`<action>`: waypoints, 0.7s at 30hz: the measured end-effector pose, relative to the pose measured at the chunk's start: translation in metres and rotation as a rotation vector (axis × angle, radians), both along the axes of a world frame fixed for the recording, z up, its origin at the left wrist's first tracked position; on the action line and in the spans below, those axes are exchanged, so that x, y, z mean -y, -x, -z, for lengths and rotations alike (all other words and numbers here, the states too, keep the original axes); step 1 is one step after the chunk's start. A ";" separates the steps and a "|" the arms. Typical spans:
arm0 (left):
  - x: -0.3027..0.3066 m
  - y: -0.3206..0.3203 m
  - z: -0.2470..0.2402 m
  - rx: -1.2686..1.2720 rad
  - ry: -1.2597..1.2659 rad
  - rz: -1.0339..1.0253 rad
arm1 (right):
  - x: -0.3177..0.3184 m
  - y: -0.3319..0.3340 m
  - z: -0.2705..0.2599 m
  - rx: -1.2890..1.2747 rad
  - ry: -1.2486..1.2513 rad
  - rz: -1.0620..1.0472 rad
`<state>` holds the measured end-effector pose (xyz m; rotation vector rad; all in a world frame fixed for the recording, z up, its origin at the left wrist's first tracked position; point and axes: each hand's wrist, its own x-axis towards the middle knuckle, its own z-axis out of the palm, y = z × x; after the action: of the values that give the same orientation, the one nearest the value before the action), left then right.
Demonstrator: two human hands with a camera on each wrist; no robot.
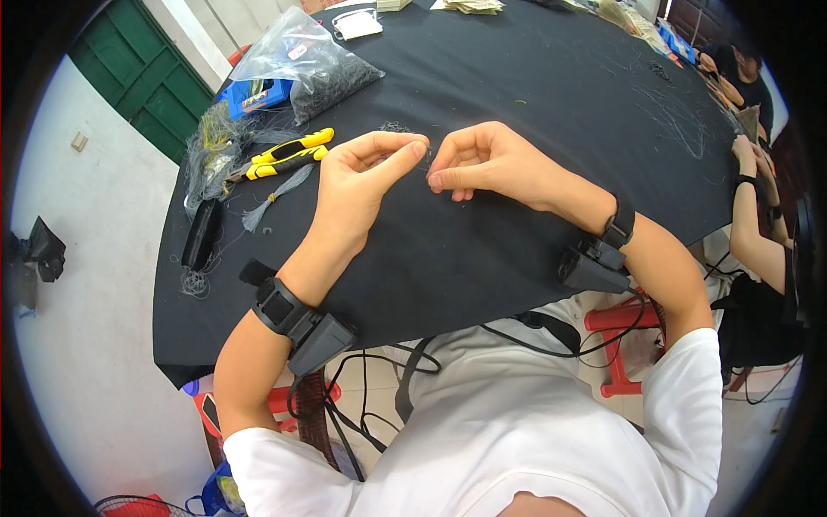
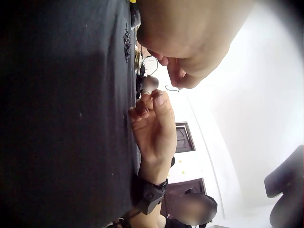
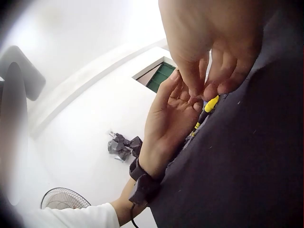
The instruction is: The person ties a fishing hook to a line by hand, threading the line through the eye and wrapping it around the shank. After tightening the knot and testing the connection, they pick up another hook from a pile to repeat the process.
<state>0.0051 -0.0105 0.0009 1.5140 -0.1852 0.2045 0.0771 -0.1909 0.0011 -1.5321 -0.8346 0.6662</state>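
Note:
My left hand (image 1: 355, 185) is raised over the black cloth, thumb and forefinger pinching a small dark curved hook (image 2: 172, 89), which stands out from the fingertips in the left wrist view. Just right of it, my right hand (image 1: 504, 168) has its thumb against its forefinger, pinching what looks like a thin line (image 1: 429, 155); the line is too fine to follow. The two hands' fingertips are close together. Behind them, a small dark tangle (image 1: 394, 127) lies on the cloth, partly hidden by the left hand.
Yellow-black pliers (image 1: 289, 155), a tied bundle of strands (image 1: 274, 198) and a black roll (image 1: 202, 234) lie at left. A clear bag of dark pieces (image 1: 332, 82) and a blue box (image 1: 258, 96) stand behind. Loose strands (image 1: 680, 121) and another person (image 1: 758, 198) are at right.

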 end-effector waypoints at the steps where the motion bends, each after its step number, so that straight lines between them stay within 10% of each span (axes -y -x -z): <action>1: 0.000 0.000 0.000 -0.003 0.006 -0.003 | 0.000 0.001 0.000 -0.006 -0.005 0.002; 21: 0.003 0.000 0.001 0.005 0.081 -0.086 | 0.000 0.008 -0.006 -0.031 0.010 0.013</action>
<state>0.0053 -0.0136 0.0001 1.4422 -0.1141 0.2813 0.0695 -0.1909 0.0070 -1.5311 -0.7978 0.6839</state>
